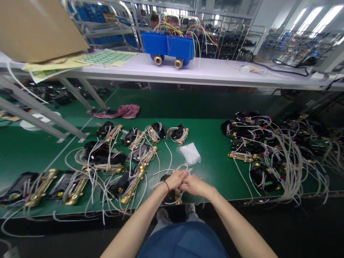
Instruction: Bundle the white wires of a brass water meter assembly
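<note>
Left hand (172, 180) and right hand (196, 185) together, closed on a thin white wire (180, 166), the grip partly hidden by the fingers. Directly beneath them, a brass-and-black meter (170, 196) near the front edge of the desk, on a green mat (212, 172). Its brass body barely visible, its pale leads loose around it. Left of the hands, a spread of similar wired meters (141, 152), still separate and trailing slack leads; to the right, a denser tangled heap of wired meters (249, 143). Just beyond the hands, a clear plastic bag (189, 153). Apparently much wiring already attached, with many loose leads remaining across both groups.
</note>
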A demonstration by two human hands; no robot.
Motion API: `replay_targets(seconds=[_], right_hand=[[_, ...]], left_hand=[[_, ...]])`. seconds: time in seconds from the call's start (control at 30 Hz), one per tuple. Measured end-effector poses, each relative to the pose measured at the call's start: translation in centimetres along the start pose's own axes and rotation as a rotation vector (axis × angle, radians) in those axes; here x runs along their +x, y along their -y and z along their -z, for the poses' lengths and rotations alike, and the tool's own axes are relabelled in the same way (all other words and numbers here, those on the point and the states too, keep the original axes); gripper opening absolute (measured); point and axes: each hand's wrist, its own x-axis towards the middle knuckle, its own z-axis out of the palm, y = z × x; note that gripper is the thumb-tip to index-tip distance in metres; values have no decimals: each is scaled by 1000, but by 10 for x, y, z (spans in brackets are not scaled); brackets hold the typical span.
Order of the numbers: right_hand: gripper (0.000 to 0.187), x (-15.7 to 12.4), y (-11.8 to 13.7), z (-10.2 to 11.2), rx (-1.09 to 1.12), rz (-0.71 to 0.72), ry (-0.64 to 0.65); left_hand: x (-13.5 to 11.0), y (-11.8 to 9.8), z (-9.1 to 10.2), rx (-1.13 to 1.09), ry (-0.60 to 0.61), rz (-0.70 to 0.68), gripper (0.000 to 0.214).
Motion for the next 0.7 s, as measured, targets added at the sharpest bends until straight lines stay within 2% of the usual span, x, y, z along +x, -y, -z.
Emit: replay_targets(seconds=[0.1,0.17,0.27,0.37,0.43,0.53,0.6,0.7], right_hand=[[33,-7,-34,32,93,-78,-175],[39,-16,-65,44,201,-138,-274],[43,-36,-109,44,282,-264,-378],[40,-58,-131,26,51,-488,-432],[37,-64,-127,4,-82,-575,-411],[26,-56,-92,-31,-131,-577,-305],[16,-42,-59,-42,-133,-480,-198],[23,-22,-24,-29,-86,-171,-64]], left_hand=[[-6,-2,11,-22,199,122,51],[-7,1,23,-188,255,168,51],[-8,11,44,-599,168,132,50],[-9,22,60,-924,-25,4,43],[-7,24,59,-992,-115,-48,36],[1,21,39,-834,-225,-56,32],[6,16,20,-595,-238,-47,36],[5,12,2,-205,-126,-55,42]])
